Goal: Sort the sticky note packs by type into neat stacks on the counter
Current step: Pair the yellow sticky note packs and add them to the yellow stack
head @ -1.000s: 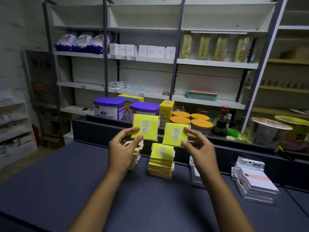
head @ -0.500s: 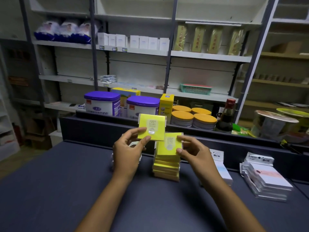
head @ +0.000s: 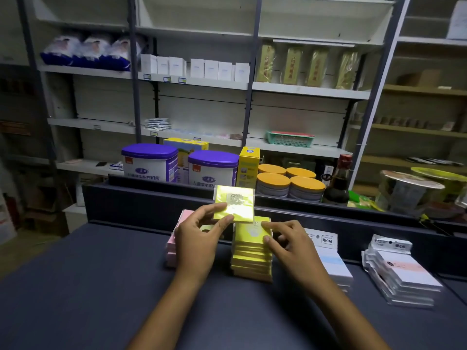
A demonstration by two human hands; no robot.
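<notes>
Left hand holds one square yellow plastic-wrapped sticky note pack just above centre frame, label "2207" facing the camera, lifted clear of the table and tilted up, probably so the type can be read before it goes down. Thumb pinches the lower front edge, fingers curl round the left side and back; the grip is narrow, closed on the pack.

Directly below and slightly right sits the neat stack of matching yellow square packs on the dark blue-grey table. Right hand rests on the stack's right side, thumb on the top pack's face, fingertips touching its far upper edge. Fingers loosely bent, half-open, nothing lifted; looks like squaring up or steadying the stack so the next pack lands flush.

Behind the left hand, centre-left, a stack of pink packs, partly hidden. Right of the yellow stack, white packs with a pale blue band and hang tab. Far right of frame, a fanned pile of clear-wrapped white packs with a peach band, less tidy than the rest.

Judgement: the step in hand is adding the held yellow pack to the yellow stack; types seem mostly separated already. The stack is tall and the wrappers glossy, so a careless drop could slide the top packs.
</notes>
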